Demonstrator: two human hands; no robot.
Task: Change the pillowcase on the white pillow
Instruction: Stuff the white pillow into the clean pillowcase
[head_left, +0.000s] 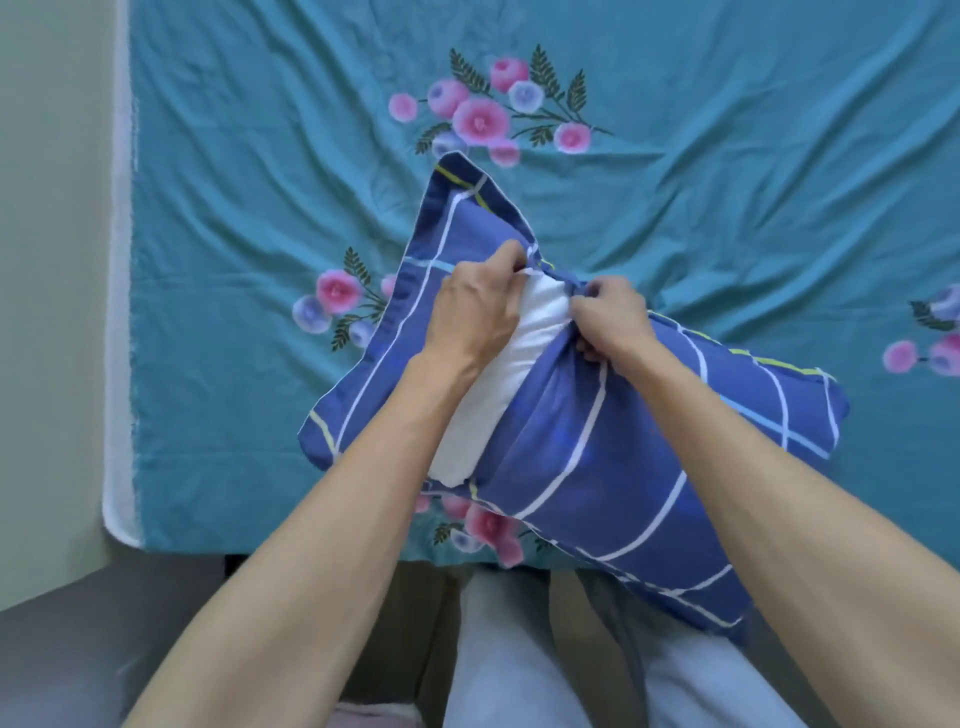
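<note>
A white pillow (491, 395) lies on the bed inside a blue pillowcase (597, 467) with white, yellow and light-blue lines. A long strip of white shows through the case's open slit. My left hand (475, 312) pinches the left edge of the slit near its far end. My right hand (613, 317) grips bunched blue cloth on the slit's right edge. Both hands are close together above the pillow's middle.
The teal bedsheet (249, 197) with pink and blue flower prints covers the bed. A pale wall (47, 260) runs along the left side. The bed's near edge (311, 553) is just below the pillow, with my legs (519, 665) beneath it.
</note>
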